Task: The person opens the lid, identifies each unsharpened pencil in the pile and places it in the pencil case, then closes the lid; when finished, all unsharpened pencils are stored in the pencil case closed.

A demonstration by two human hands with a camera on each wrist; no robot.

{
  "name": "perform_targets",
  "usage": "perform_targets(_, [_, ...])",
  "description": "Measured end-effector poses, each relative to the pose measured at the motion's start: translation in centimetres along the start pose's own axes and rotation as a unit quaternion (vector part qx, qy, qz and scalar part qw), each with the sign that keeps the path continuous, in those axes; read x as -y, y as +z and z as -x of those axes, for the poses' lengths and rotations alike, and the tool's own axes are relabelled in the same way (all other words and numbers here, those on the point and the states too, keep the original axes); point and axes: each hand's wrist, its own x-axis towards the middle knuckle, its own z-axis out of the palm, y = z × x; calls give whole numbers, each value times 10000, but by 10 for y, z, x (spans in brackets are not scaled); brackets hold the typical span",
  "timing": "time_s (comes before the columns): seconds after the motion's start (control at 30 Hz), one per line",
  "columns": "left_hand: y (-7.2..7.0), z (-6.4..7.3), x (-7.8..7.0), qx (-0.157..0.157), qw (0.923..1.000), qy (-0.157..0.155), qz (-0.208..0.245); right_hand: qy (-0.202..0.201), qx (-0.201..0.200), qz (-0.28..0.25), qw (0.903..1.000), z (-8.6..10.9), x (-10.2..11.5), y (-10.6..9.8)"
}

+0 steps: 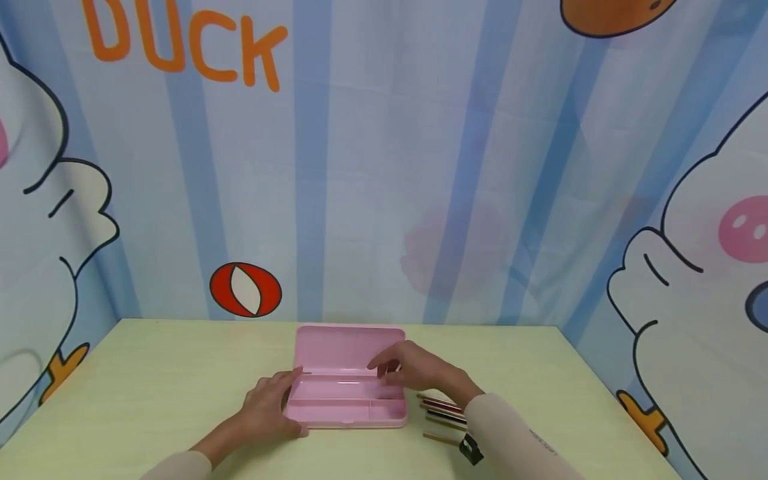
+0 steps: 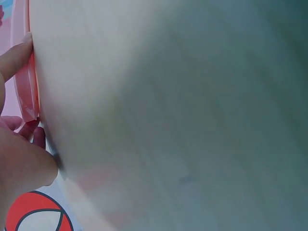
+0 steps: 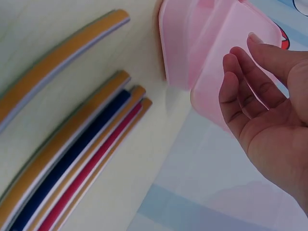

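Pink and likely slidey on that table (image 1: 180, 373), so brace the open plastic case (image 1: 342, 401) with thumb and fingers of the left hand (image 1: 266, 403) gripped round its left end. Go gentle with the right hand (image 1: 415, 365), relaxed and holding nothing above the case's right side, and watch that sleeve (image 1: 516, 437) around the pencil-like sticks (image 3: 74, 160) just right of the case, probably easy to send rolling.

A pale yellow, faintly grained bench (image 1: 180, 373) runs to a far wall of creased, blue-striped fabric (image 1: 384, 167). Orange "DUCK" lettering (image 1: 247, 53) stands high at left, above a red-and-white oval (image 1: 245, 290); a white, black-outlined cartoon figure (image 1: 36, 287) covers the left side, another (image 1: 702, 373) the right.
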Motion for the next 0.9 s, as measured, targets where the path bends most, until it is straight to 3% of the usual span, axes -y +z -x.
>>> perform_targets(0.47, [2, -1, 1, 23, 10000, -67, -34, 352, -60, -106, 9993, 53, -27, -25])
perform_targets(0.9, [1, 0, 1, 1, 10000, -12, -13, 483, -66, -263, 9985, 91, -49, -30])
